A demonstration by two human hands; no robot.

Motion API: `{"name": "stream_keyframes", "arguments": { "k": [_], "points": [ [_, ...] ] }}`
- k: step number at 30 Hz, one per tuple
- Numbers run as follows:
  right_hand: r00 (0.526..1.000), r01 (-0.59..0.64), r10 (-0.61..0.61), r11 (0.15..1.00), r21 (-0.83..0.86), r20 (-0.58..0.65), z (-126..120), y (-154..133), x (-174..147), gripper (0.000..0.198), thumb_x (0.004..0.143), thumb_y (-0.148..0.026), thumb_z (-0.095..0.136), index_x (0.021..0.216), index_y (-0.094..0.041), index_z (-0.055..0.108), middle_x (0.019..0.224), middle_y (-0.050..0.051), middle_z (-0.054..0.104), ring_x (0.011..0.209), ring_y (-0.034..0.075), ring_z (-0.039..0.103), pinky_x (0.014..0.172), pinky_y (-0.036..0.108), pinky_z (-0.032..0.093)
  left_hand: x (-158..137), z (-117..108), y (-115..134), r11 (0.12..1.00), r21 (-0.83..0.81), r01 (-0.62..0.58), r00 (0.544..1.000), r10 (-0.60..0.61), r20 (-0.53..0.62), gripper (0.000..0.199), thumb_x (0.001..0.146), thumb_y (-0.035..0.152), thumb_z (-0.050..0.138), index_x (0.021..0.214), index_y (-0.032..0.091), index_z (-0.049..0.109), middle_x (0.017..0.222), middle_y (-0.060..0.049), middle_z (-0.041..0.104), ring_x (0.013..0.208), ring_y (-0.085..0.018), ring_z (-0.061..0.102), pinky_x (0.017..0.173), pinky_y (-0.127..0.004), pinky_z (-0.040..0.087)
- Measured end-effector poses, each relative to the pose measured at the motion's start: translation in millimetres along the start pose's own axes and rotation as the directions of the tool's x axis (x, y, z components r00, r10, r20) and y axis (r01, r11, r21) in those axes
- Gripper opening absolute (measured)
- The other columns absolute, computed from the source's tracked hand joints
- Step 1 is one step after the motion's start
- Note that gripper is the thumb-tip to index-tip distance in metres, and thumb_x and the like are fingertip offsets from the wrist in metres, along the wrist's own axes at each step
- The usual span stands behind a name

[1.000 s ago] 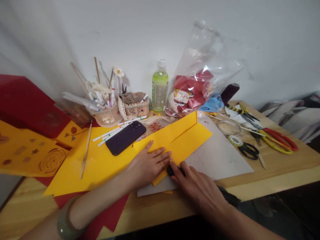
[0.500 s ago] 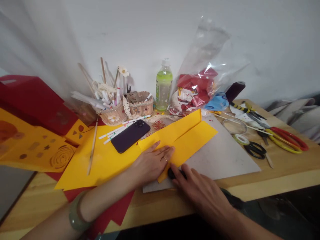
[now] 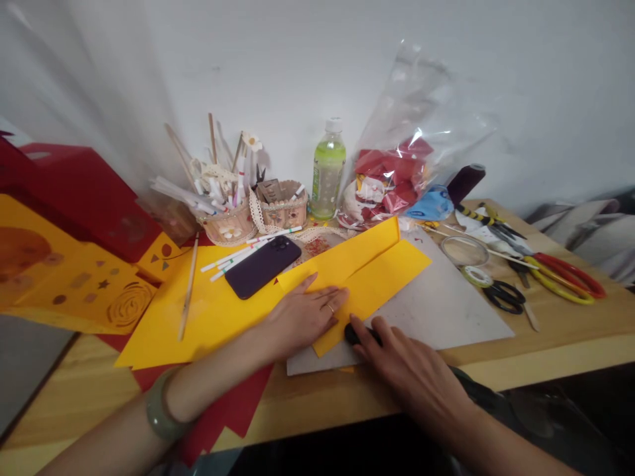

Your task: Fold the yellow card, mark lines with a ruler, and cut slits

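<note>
A folded sheet of yellow paper lies slantwise over a grey board, with a long slit or crease between its two layers. My left hand rests flat on its lower left part, fingers stretched out and pressing it down; there is a ring on one finger. Beside the sheet's lower edge, my right hand is closed around a black tool, with the index finger laid along its top. The tool's working end is hidden, so its kind cannot be made out.
A dark phone and several white markers lie on a larger yellow sheet. Baskets of pens, a green bottle and a plastic bag stand along the wall. Scissors, tape and pliers lie at right; decorated boxes at left.
My right hand and the black tool have shifted slightly up and right along the paper's edge. My left hand stays pressed on the sheet. The view has tilted a little.
</note>
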State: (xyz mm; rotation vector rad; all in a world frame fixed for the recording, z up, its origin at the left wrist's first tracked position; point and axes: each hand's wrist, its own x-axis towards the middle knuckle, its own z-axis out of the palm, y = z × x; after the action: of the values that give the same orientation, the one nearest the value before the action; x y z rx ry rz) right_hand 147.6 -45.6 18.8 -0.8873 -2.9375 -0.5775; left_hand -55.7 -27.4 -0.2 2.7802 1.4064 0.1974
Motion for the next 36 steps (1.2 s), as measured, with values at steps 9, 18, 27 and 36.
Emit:
{"name": "stream_keyframes", "arguments": {
  "k": [9, 18, 27, 36],
  "points": [
    [0.997, 0.08, -0.081, 0.977, 0.196, -0.005, -9, -33, 11, 0.036, 0.092, -0.028, 0.042, 0.125, -0.013, 0.044, 0.084, 0.005, 0.06, 0.062, 0.018, 0.059, 0.046, 0.031, 0.045, 0, -1, -2, 1.0, -0.012, -0.001, 1.0, 0.002, 0.013, 0.042, 0.097, 0.026, 0.033, 0.135, 0.009, 0.034, 0.135, -0.01, 0.047, 0.126, -0.015, 0.042, 0.111, -0.04, 0.009],
    [0.998, 0.052, -0.055, 0.995, 0.086, 0.028, -9, -15, 10, 0.036, 0.093, -0.024, 0.038, 0.125, -0.01, 0.044, 0.085, 0.007, 0.06, 0.062, 0.019, 0.06, 0.044, 0.032, 0.046, -4, 3, -2, 0.999, -0.043, -0.01, 0.999, 0.008, -0.047, 0.041, 0.097, 0.028, 0.029, 0.134, 0.01, 0.035, 0.135, -0.01, 0.048, 0.126, -0.016, 0.041, 0.111, -0.042, 0.007],
    [0.974, -0.119, 0.114, 0.993, 0.018, 0.194, 18, 47, 3, 0.037, 0.095, -0.03, 0.034, 0.131, -0.019, 0.039, 0.099, 0.009, 0.058, 0.067, 0.016, 0.063, 0.047, 0.026, 0.045, -1, 5, -3, 0.999, -0.049, 0.01, 1.0, -0.011, -0.015, 0.041, 0.098, 0.027, 0.028, 0.136, 0.012, 0.032, 0.136, -0.008, 0.047, 0.126, -0.014, 0.041, 0.111, -0.041, 0.007],
    [0.892, -0.37, 0.393, 0.919, -0.138, 0.225, 39, 162, 1, 0.039, 0.095, -0.033, 0.025, 0.123, -0.018, 0.048, 0.099, 0.013, 0.055, 0.061, 0.022, 0.063, 0.042, 0.026, 0.033, 1, 3, -2, 0.998, 0.053, -0.016, 0.998, 0.013, 0.057, 0.04, 0.096, 0.026, 0.032, 0.136, 0.018, 0.034, 0.137, -0.006, 0.045, 0.127, -0.012, 0.04, 0.112, -0.04, 0.01]
  ]
}}
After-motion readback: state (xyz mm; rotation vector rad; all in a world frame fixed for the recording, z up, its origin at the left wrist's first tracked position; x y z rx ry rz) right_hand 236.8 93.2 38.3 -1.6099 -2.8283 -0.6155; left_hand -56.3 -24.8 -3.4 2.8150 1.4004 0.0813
